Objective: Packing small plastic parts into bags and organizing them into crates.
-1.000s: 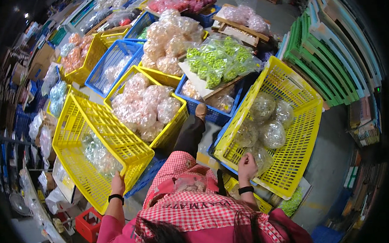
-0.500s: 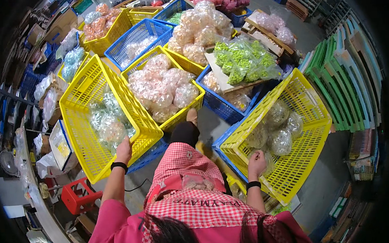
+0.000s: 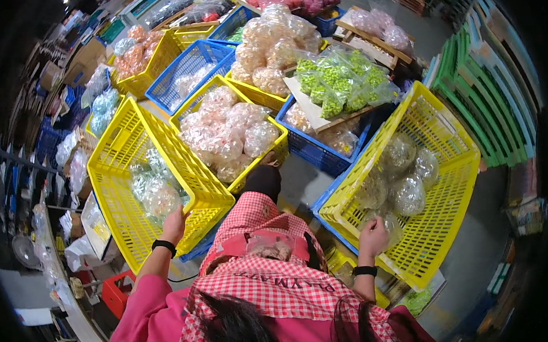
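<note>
Two yellow plastic crates are tipped up on either side of the person, each gripped at its near rim. The left hand [image 3: 174, 224] reaches forward from a pink sleeve, a black band at the wrist, and its fingers curl over the near edge of the left yellow crate [image 3: 117, 156], clasping the lattice rim. The right hand [image 3: 373, 232], also with a dark wristband, closes around the lower rim of the right yellow crate [image 3: 452, 181], which leans outward to the right. Clear bags of pale produce [image 3: 155, 191] lie in the bottom of the left crate, just ahead of the fingers; rounder clear bags [image 3: 403, 187] sit in the right crate, just above the right hand. Both crates have open grid walls of hard, glossy plastic. Between them a third yellow crate [image 3: 267, 150] is heaped with crinkled bags of pinkish-white bulbs [image 3: 229, 133]. Beyond it a blue crate [image 3: 313, 151] carries a wooden board [image 3: 308, 108] stacked with bags of green vegetables [image 3: 337, 82]. Green crates [image 3: 491, 109] are stacked on edge along the right.
</note>
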`<move>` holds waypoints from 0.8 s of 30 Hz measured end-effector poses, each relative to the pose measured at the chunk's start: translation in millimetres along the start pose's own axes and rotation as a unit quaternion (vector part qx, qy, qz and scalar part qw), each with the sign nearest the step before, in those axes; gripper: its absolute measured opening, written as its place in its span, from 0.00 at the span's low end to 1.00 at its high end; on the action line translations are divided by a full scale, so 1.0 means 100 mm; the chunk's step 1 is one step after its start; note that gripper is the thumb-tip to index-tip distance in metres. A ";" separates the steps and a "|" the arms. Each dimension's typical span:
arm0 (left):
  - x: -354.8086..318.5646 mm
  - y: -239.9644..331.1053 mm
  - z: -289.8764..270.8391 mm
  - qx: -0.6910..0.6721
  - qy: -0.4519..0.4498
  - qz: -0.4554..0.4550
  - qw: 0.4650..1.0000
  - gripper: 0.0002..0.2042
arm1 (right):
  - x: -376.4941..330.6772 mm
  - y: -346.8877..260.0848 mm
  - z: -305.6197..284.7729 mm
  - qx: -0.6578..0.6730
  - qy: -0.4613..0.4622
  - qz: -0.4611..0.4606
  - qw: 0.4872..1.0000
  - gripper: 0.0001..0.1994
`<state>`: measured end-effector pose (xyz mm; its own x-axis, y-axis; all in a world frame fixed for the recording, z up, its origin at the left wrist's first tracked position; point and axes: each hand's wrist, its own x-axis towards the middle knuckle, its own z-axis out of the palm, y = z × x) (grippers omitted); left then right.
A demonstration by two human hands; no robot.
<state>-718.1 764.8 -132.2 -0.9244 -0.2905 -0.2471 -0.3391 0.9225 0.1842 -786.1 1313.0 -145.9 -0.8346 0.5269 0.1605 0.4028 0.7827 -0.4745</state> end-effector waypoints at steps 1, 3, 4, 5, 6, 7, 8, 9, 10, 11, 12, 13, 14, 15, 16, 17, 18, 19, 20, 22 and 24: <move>0.00 0.00 -0.01 0.004 -0.002 0.008 1.000 0.14 | 0.00 0.01 -0.02 -0.012 0.000 0.001 1.000 0.06; -0.01 -0.03 0.02 -0.020 -0.008 -0.020 1.000 0.14 | -0.02 0.01 0.02 -0.045 0.015 0.013 0.999 0.05; -0.01 -0.08 0.07 -0.020 -0.008 -0.014 1.000 0.14 | -0.02 0.01 0.05 -0.047 0.017 0.016 0.999 0.05; 0.02 -0.09 0.05 -0.016 -0.009 -0.010 1.000 0.14 | -0.01 0.02 0.07 -0.042 0.019 0.028 0.999 0.05; 0.06 -0.10 0.03 -0.014 -0.009 -0.007 1.000 0.14 | 0.00 0.02 0.05 -0.036 0.020 0.017 0.999 0.05; 0.05 -0.08 0.02 -0.014 -0.009 -0.002 1.000 0.14 | 0.01 0.00 0.04 -0.037 0.023 0.020 0.999 0.05; 0.03 -0.05 0.03 -0.009 -0.001 -0.009 1.000 0.14 | 0.03 -0.03 0.05 -0.053 0.012 0.022 0.998 0.05; 0.01 -0.03 0.02 -0.004 0.007 -0.018 1.000 0.13 | 0.04 -0.04 0.05 -0.069 0.000 0.024 0.997 0.06; -0.01 -0.03 0.02 -0.004 0.013 -0.017 1.000 0.12 | 0.04 -0.06 0.04 -0.069 0.002 0.023 0.997 0.06; 0.00 -0.02 0.01 -0.006 0.015 -0.016 1.000 0.12 | 0.04 -0.08 0.03 -0.067 -0.006 0.021 0.998 0.06; 0.01 0.00 0.02 0.010 0.011 -0.024 1.000 0.12 | 0.03 -0.11 0.02 -0.064 -0.014 0.018 0.998 0.06; 0.02 0.03 0.02 0.027 0.007 -0.031 0.999 0.12 | 0.03 -0.09 0.04 -0.065 -0.012 0.017 0.998 0.06; 0.02 0.06 -0.01 0.019 0.013 -0.018 1.000 0.12 | 0.04 -0.06 0.05 -0.064 -0.018 0.017 0.998 0.06; 0.04 0.03 -0.01 0.017 0.013 -0.017 1.000 0.12 | 0.03 -0.04 0.07 -0.062 -0.025 0.016 0.998 0.06; 0.03 0.01 0.02 -0.002 0.020 -0.012 1.000 0.12 | 0.03 -0.06 0.05 -0.064 -0.024 0.011 0.998 0.06; 0.02 -0.02 0.05 -0.020 0.028 -0.007 0.999 0.12 | 0.04 -0.07 0.03 -0.067 -0.026 0.008 0.997 0.06; 0.02 -0.05 0.07 -0.025 0.029 -0.010 0.999 0.12 | 0.04 -0.09 0.01 -0.069 -0.028 0.006 0.997 0.06; 0.05 -0.06 0.07 -0.024 0.029 -0.010 0.999 0.12 | 0.05 -0.10 0.00 -0.071 -0.025 0.000 0.997 0.06; 0.06 -0.06 0.08 -0.023 0.029 -0.011 0.999 0.13 | 0.04 -0.11 -0.01 -0.061 -0.032 0.002 0.998 0.07; 0.04 -0.06 0.10 -0.022 0.032 -0.010 0.999 0.13 | 0.02 -0.10 -0.01 -0.051 -0.035 0.000 0.998 0.07; 0.08 -0.05 0.09 -0.019 0.040 -0.007 0.999 0.13 | 0.03 -0.09 0.02 -0.070 -0.033 0.004 0.997 0.07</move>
<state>-722.5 760.5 -143.3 -0.9302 -0.3233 -0.1739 -0.3566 0.9085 0.2180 -792.7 1307.1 -142.7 -0.8525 0.5136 0.0974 0.4539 0.8196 -0.3496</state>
